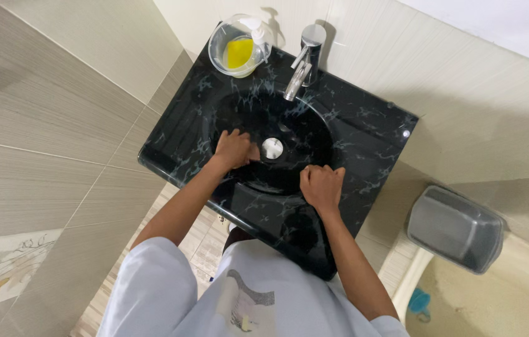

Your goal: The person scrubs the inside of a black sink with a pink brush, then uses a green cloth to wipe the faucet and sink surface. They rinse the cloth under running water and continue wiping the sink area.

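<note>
We see both hands down in the black marbled sink (364, 134) that fills the middle of the frame. The left hand (234, 148) lies inside the bowl, just left of the round silver drain plug (272, 148), its fingers curled together and pressed against the basin surface; whether they pinch a cloth or sponge we cannot tell. The right hand (322, 185) rests on the lower right lip of the bowl, fingers bent over the edge and held close together, apparently bracing there.

We judge the step in hand to be rubbing the inside of the basin, with the left hand working beside the drain. The next move would seem to call for steady pressure along the curved wall, keeping clear of the plug.

Above the bowl stands the chrome tap (303, 59), spout pointing down toward the drain. At the upper left corner of the sink sits a clear plastic jug (234, 45) with something yellow inside. A grey bin (455, 228) stands at the right of the frame.
</note>
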